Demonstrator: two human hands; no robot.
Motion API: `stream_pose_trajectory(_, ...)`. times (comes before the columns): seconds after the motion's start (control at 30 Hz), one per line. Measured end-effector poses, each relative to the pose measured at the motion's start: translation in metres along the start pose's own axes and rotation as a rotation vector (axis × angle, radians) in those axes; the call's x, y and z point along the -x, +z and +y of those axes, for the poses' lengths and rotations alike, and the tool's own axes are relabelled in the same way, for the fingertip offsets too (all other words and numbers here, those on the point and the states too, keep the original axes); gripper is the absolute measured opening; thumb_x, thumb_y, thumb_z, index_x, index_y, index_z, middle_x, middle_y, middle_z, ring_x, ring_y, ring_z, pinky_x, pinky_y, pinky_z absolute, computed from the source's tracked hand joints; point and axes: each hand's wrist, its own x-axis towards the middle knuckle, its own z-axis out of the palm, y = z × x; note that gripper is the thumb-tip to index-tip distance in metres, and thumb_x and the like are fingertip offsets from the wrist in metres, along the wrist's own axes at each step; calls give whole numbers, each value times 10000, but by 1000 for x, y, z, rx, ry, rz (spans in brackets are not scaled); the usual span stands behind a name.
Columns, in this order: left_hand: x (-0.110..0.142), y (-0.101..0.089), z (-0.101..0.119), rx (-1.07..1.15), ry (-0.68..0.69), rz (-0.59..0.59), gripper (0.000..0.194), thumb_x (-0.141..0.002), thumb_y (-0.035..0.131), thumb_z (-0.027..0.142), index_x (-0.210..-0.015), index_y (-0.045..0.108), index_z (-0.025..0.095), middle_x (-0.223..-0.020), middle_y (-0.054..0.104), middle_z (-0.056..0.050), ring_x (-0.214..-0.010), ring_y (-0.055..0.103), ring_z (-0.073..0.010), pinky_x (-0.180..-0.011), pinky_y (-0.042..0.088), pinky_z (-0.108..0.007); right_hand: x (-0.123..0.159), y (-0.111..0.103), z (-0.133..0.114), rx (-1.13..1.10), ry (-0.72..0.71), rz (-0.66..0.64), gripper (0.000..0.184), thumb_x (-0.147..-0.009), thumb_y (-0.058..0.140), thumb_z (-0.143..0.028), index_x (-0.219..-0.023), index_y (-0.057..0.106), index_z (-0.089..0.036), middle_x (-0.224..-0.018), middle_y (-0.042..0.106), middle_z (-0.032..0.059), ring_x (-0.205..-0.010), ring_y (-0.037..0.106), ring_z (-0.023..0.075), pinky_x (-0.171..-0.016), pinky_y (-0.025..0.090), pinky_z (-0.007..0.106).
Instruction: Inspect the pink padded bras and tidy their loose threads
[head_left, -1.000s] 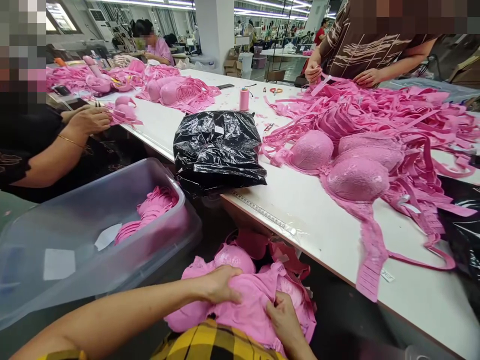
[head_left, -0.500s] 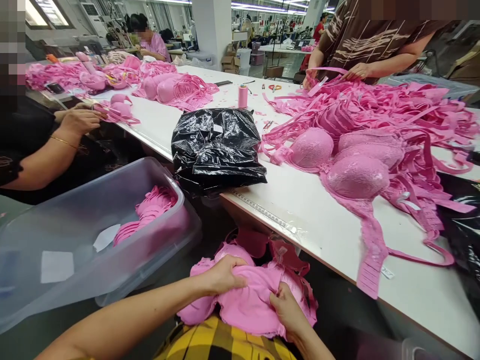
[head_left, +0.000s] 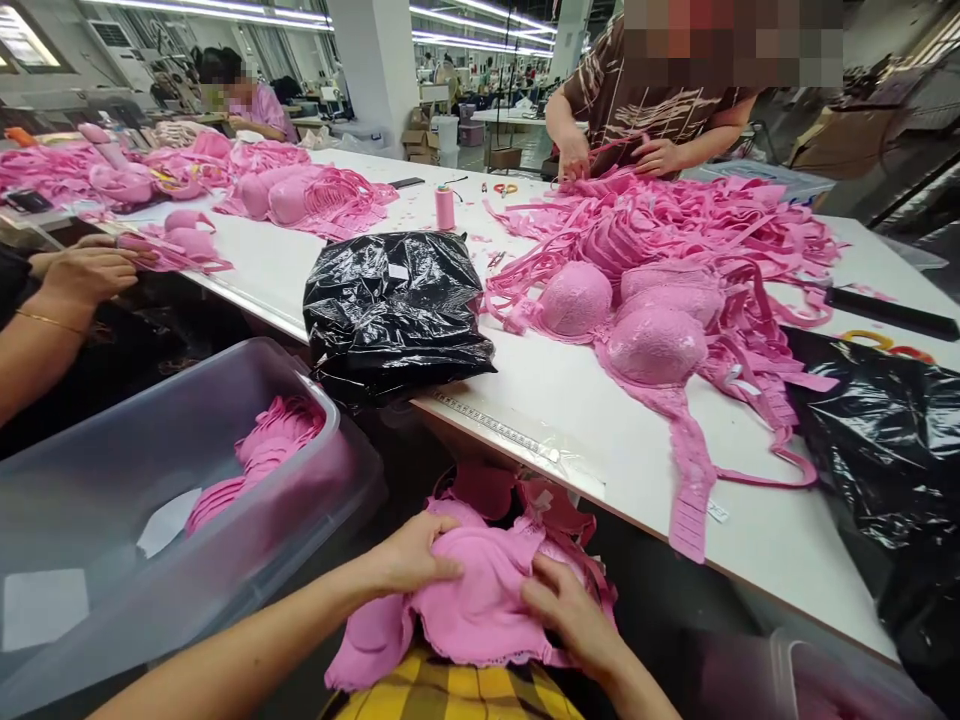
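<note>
A pink bra (head_left: 476, 605) lies over my lap, its smooth inner side facing up and lace showing at the edges. My left hand (head_left: 420, 553) grips the cup's upper left part, thumb on top and fingers partly hidden in the fabric. On the other side of the same cup, my right hand (head_left: 570, 608) holds the fabric with bent fingers; its thumb is partly out of sight. Another pink cup (head_left: 371, 640) hangs at the left, below my left forearm. Straps and bands bunch up behind the cups, near the table edge.
A white table (head_left: 622, 490) bears a black plastic bag (head_left: 394, 315), a ruler (head_left: 495, 425), a thread spool (head_left: 445, 208) and heaped pink bras (head_left: 660, 340). At left stands a clear bin (head_left: 330, 440) holding stacked pink cups. Co-workers handle pink pieces at left and across the table.
The camera view has swung to the right. My right hand has loosened its pinch at the cup's edge, and its fingers now lie more over the fabric. My left hand still holds the bra.
</note>
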Motion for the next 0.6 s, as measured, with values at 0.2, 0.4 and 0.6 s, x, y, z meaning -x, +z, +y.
stream_pose_trajectory(0.2, -4, 0, -14, -98, 23, 4, 203, -702, 528, 300, -586, 415, 177, -572, 326, 56, -561, 299, -99, -512, 232, -232, -2, -1, 11, 242, -149, 77, 444, -746, 580, -483, -507, 335, -202, -523, 271, -71, -512, 246, 86, -480, 211, 224)
stream_pose_trajectory(0.4, -1, -5, -20, -22, -38, 60, 340, -782, 418, 440, -569, 292, 207, -568, 215, 62, -535, 205, -92, -482, 159, -249, 6, -12, 9, -77, -25, -176, 417, -757, 587, -512, -588, 381, -191, -563, 297, -76, -509, 259, 71, -475, 241, 190)
stream_pose_trajectory(0.6, 3, 1, -7, -170, -13, 44, 313, -711, 542, 316, -586, 276, 205, -592, 231, 67, -577, 244, -101, -514, 179, -253, 20, -2, -1, -81, -5, -225, 321, -691, 672, -436, -718, 470, -187, -653, 399, -59, -549, 374, 75, -524, 355, 193)
